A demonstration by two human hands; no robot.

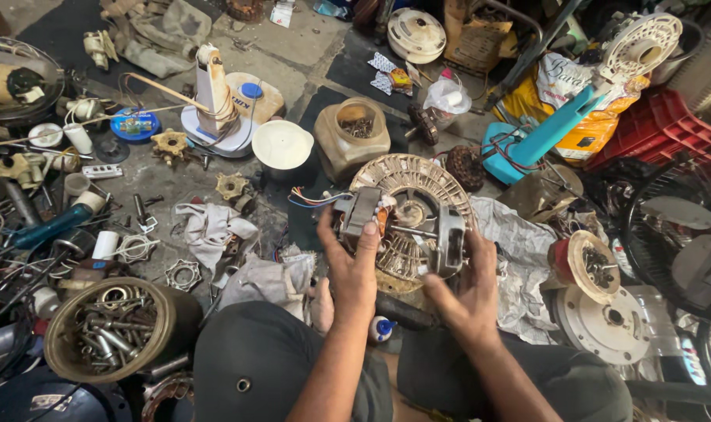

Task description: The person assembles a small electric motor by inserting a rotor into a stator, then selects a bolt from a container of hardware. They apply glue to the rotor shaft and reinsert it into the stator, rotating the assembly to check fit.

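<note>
A person sits on a cluttered workshop floor (293, 55), knees in dark trousers at the bottom of the view, holding a small grey metal electric motor (406, 227) with copper windings and a bare steel shaft in front of the body, just above the lap. The left hand (354, 262) has its grip clamped on the motor's left end, thumb up over the dark laminated block. The right hand (469, 293) has its grip closed around the motor's right-hand metal bracket from below. A bundle of thin coloured wires (312, 199) trails leftward from the motor. Directly behind the motor lies a round, beige, ribbed plastic fan housing (441, 176). Beyond it stands a tan plastic jar (347, 141) with small metal parts inside, and a white plastic dome cap (282, 144) sits just to its left. At lower left, near the person's left knee, a round brass-coloured metal bowl (125, 328) holds bolts and steel fittings. Crumpled white rags (214, 227) lie between the bowl and the hands. To the right rest a turquoise plastic fan stand (539, 137), a red plastic crate (668, 129), and a dark wire fan guard (684, 242).
</note>
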